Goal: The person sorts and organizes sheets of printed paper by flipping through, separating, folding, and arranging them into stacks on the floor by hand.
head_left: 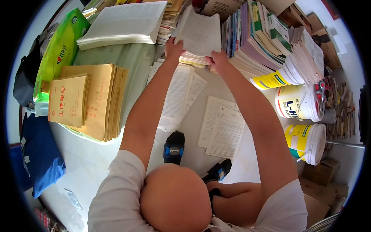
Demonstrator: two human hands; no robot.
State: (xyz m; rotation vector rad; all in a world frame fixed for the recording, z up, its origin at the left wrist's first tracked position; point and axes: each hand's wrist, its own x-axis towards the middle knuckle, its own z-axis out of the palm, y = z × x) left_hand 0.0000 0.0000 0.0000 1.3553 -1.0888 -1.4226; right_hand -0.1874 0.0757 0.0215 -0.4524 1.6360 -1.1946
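Both arms reach forward to a paper stack (199, 33) at the top centre. My left hand (174, 49) grips the left edge of its upper sheets, fingers closed round the edge. My right hand (217, 60) holds the near right corner of the same sheets. The held sheets curve up at the far end, over more papers with yellowish edges. Left of them a thick white paper stack (123, 23) lies on a greenish table. To the right stand rows of books and magazines (255, 46).
Loose printed sheets (224, 127) and a paper bundle (174, 96) lie on the floor. Brown envelopes (102, 100) and a green tissue pack (60, 54) are at left. White-and-yellow buckets (297, 102) line the right side. Two slippered feet (174, 149) are below.
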